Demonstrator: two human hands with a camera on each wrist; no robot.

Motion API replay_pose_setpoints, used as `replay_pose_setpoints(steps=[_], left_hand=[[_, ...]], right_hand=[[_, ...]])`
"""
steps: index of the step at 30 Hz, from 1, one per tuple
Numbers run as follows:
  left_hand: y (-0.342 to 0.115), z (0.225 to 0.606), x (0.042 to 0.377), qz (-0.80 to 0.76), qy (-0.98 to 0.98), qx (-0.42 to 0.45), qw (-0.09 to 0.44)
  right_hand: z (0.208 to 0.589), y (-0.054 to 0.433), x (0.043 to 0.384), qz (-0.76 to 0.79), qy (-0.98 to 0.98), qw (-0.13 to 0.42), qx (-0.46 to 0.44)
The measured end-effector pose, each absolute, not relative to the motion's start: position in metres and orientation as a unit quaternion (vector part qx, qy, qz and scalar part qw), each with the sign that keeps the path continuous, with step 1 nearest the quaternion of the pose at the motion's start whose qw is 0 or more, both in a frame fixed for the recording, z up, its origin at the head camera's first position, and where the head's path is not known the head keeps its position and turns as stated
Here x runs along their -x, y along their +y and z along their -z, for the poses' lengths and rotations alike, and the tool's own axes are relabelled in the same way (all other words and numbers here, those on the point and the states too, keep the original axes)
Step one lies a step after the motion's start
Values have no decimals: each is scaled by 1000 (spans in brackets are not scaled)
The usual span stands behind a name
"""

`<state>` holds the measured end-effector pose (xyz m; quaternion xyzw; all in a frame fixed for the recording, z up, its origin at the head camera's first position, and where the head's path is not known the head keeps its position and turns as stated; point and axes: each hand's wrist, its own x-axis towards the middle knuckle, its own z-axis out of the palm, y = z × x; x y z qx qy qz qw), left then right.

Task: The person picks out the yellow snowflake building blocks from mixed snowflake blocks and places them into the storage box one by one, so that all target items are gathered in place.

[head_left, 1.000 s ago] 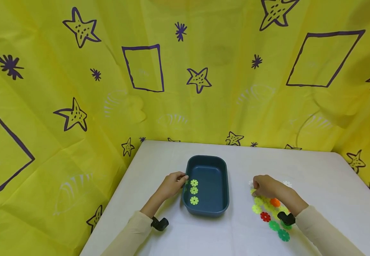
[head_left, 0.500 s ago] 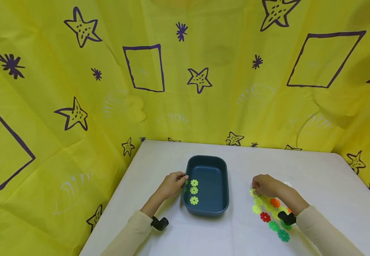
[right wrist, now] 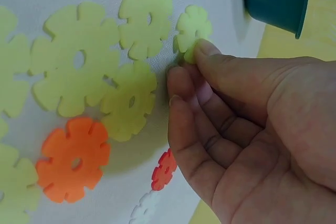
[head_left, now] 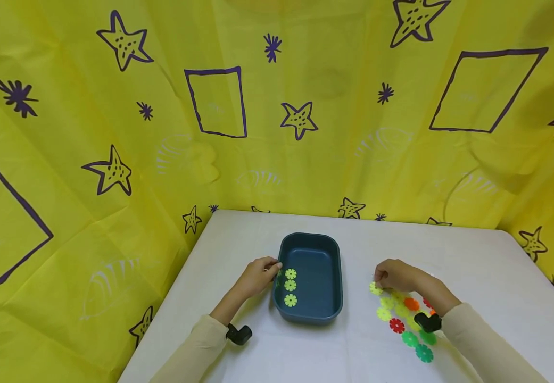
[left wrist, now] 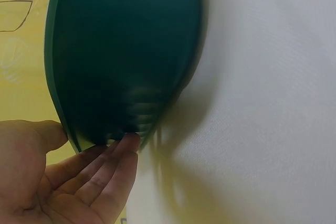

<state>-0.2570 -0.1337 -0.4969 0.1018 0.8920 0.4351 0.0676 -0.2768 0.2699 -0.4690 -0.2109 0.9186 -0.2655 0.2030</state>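
My left hand (head_left: 258, 276) holds the left rim of a dark teal plastic tray (head_left: 314, 271), thumb on the rim and fingers along the wall in the left wrist view. Several yellow flower discs (head_left: 290, 285) lie in a column along the tray's left side. Right of the tray, my right hand (head_left: 398, 275) pinches a yellow flower disc (right wrist: 193, 29) between thumb and fingertips, just at the edge of the loose discs. Under and around that hand lie more yellow discs (right wrist: 76, 59) and an orange disc (right wrist: 74, 160). The hand hides part of the pile.
Nearer the front are a red disc (head_left: 397, 325) and green discs (head_left: 424, 352). A white disc (right wrist: 144, 208) lies beyond the right hand. The white table (head_left: 238, 229) backs onto a yellow patterned cloth (head_left: 305, 170). Black wrist cameras (head_left: 239, 335) sit on both wrists.
My right hand has shifted slightly left, drawing the yellow disc away from the pile, and a red disc now shows behind the wrist. The left hand and the tray have stayed put.
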Motion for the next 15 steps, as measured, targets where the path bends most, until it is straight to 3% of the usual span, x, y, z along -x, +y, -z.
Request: replay_pose_setpoints(steps=[15], left_hand=[[-133,496,256,-438,891,-100,67]], right_hand=[[468,254,291,244,916,237,214]])
